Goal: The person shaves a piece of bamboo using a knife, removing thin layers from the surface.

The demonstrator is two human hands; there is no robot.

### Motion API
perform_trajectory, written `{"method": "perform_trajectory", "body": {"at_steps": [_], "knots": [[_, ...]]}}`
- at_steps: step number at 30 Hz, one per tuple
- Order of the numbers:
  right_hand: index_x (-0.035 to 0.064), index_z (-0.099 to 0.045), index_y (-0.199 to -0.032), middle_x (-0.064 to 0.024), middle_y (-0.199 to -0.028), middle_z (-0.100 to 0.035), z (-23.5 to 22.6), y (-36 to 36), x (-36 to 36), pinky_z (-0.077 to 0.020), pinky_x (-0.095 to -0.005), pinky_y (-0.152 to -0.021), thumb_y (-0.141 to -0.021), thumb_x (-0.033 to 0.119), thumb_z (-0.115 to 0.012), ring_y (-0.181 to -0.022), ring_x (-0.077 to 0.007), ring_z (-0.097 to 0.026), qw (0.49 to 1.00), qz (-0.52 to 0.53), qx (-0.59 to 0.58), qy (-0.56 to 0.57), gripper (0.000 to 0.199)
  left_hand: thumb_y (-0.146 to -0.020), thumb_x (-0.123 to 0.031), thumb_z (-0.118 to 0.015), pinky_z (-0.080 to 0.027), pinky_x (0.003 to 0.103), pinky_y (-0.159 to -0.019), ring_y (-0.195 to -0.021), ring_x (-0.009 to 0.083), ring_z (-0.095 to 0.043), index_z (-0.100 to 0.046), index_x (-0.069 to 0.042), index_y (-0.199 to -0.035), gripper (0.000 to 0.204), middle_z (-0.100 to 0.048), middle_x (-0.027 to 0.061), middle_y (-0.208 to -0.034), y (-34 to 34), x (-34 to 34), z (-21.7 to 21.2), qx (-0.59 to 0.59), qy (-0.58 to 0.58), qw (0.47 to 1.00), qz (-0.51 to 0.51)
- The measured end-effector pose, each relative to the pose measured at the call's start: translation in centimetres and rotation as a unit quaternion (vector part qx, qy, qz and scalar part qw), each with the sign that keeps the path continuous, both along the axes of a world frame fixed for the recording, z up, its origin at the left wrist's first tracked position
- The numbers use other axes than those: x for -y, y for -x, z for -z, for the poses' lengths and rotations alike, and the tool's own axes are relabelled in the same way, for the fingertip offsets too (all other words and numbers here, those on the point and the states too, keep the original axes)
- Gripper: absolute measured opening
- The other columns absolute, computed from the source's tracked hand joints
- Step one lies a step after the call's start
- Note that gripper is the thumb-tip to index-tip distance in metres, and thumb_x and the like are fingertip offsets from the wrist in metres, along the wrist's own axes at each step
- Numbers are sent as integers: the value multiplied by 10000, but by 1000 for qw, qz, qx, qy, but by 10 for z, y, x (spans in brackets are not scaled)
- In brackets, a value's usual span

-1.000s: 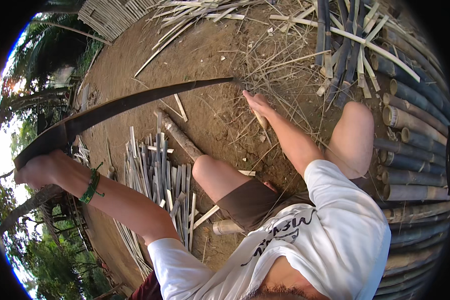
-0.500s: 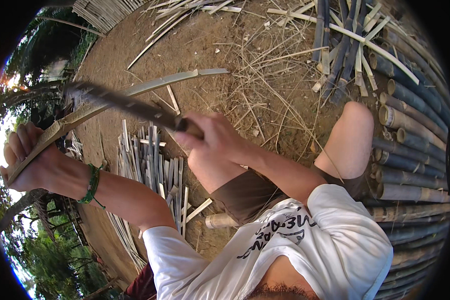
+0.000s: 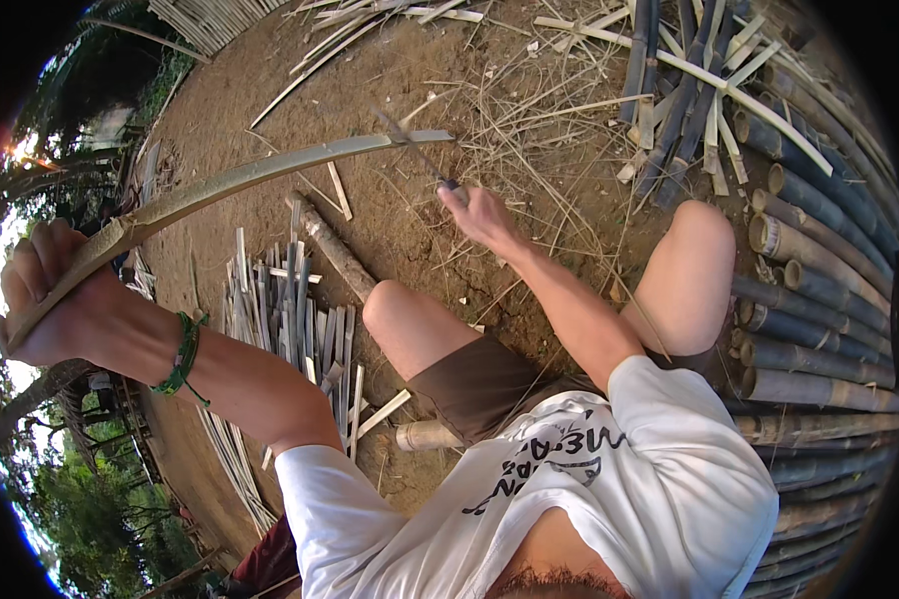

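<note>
My left hand (image 3: pixel 55 290) grips the near end of a long split bamboo strip (image 3: pixel 240 183). The strip rises from my palm and reaches to the right across the view, with a node close to my fingers. In my right hand (image 3: pixel 487 222) is the handle of a long-bladed knife (image 3: pixel 410 145). Its dark blade points up and to the left and lies across the strip close to the far end; whether it touches the strip I cannot tell. Motion blurs the blade a little. A green braided bracelet (image 3: pixel 183 351) circles my left wrist.
A wooden pole (image 3: pixel 332 247) lies on the dirt beyond my knee. Split bamboo pieces (image 3: pixel 290 309) are heaped on my left. Whole bamboo poles (image 3: pixel 819 384) are stacked on my right. Thin shavings (image 3: pixel 529 150) and dark bamboo lengths (image 3: pixel 691 90) lie farther off.
My right hand has swung the knife away to the right, from the middle of the strip to its far end. My left hand keeps its hold, nearly still. The wooden pole now shows fully.
</note>
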State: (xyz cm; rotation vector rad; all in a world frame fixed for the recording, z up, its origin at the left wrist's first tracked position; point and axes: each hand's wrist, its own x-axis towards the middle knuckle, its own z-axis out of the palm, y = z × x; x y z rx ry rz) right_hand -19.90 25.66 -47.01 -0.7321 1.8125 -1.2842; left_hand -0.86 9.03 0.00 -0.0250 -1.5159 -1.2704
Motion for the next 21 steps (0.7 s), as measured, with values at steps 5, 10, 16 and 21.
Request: {"method": "perform_trajectory", "body": {"at_steps": [5,10,16,21], "knots": [[124,-515,-749,71,-515,-367,-96,-34,-1,-251,-263,-311,-1007,552,-424,-374,-62,-315,978,-69,-57,190,508,-760,-361,-472,-223,301,-464,-456,141,-251,-298,-161,-541,343,-285,23,-495,-17,-17,1,0,8,997,71],[107,-484,-748,78,-523,-329,-65,-48,26,-243,-252,-348,-996,524,-470,-395,-71,-311,926,-42,-130,351,486,-739,-344,-492,-237,305,-473,-456,147,-277,-340,-160,-577,289,-301,22,-513,-20,-6,-12,-16,-12,999,49],[136,-485,-688,91,-558,-318,79,60,39,-216,-248,-375,-1015,536,-416,-434,-37,-252,990,5,55,-131,522,-738,-377,-486,-235,296,-468,-444,139,-270,-355,-169,-567,300,-300,8,-490,3,20,-6,-25,-1,1000,3],[129,-533,-796,75,-559,-359,9,-30,72,-250,-240,-324,-1006,572,-386,-405,-51,-283,970,-90,-110,198,513,-736,-388,-462,-226,294,-452,-432,135,-265,-343,-170,-561,304,-289,4,-487,-71,43,-35,14,-12,1000,14]]}}
